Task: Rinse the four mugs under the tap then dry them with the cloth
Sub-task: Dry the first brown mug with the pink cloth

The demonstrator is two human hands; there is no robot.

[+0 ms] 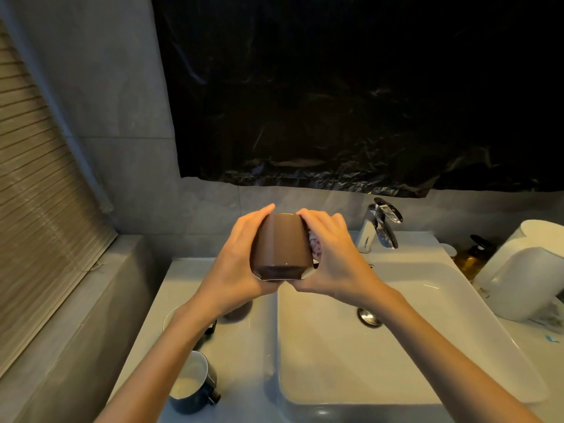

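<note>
- A slatted blind [45,209] fills the far left.
- On the white tabletop [244,361], left of the basin, a dark mug [192,383] with a pale inside stands upright near the front edge.
- Further back, a pale rim [168,319] and a brown shape [241,311] peek out from under the left forearm. They are probably two more mugs, but both are mostly hidden.
- The left grip [235,264] curls round the left side of a brown mug [280,245]. The mug is held in the air on its side, base toward the camera, above the tabletop at the basin's left edge.
- A patterned cloth [316,248] sits between the mug's right side and the right grip [332,257]. That grip is closed over the cloth, with fingertips reaching the far rim.
- The basin [396,346] with its drain [369,317] lies right of the hands, and the tap [381,224] stands behind it.
- An amber bottle [471,257] and a white appliance [525,270] sit at the far right.
</note>
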